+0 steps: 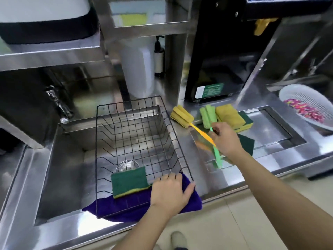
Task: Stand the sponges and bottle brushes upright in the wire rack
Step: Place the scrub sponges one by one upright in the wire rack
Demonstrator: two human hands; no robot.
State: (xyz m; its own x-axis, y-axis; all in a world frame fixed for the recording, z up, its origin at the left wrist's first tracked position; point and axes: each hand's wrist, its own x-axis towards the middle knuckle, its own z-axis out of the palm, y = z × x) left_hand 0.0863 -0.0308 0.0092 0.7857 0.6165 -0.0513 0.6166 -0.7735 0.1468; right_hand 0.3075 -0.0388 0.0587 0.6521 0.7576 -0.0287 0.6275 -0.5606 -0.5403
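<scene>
The right hand (226, 139) is closed around two thin plastic handles at once, orange and green, which cross inside the grip. The yellow bottle brush (182, 114) runs from the hand toward 10 o'clock; its foam head lies on the steel counter (201, 170), just beside the rack's far right corner. The green bottle brush (208, 114) has its foam head at 11 o'clock from the hand, touching the stacked sponges (232, 116). The green handle tip shows below the hand at 6 o'clock, motion-blurred. A dark green scouring pad (247, 143) lies flat at 3 o'clock, partly hidden by the wrist.

The left hand (171, 190) is laid flat, fingers spread, on the purple cloth (126, 206) at the near right corner of the wire rack (133, 134); nothing is gripped. It is judged to be steadying the rack. One green-and-yellow sponge (129, 183) stands on edge in the near slot, leaning slightly.

The rack sits over the sink (68, 159).

Handling, judged:
- Brushes: light; handles stiff but thin and probably slick if wet; foam heads soft and compressible. Best held mid-handle.
- Two held together may twist against each other.
- Sponges: light, soft, best pinched across the broad faces; likely to slump unless wedged between wires.
</scene>
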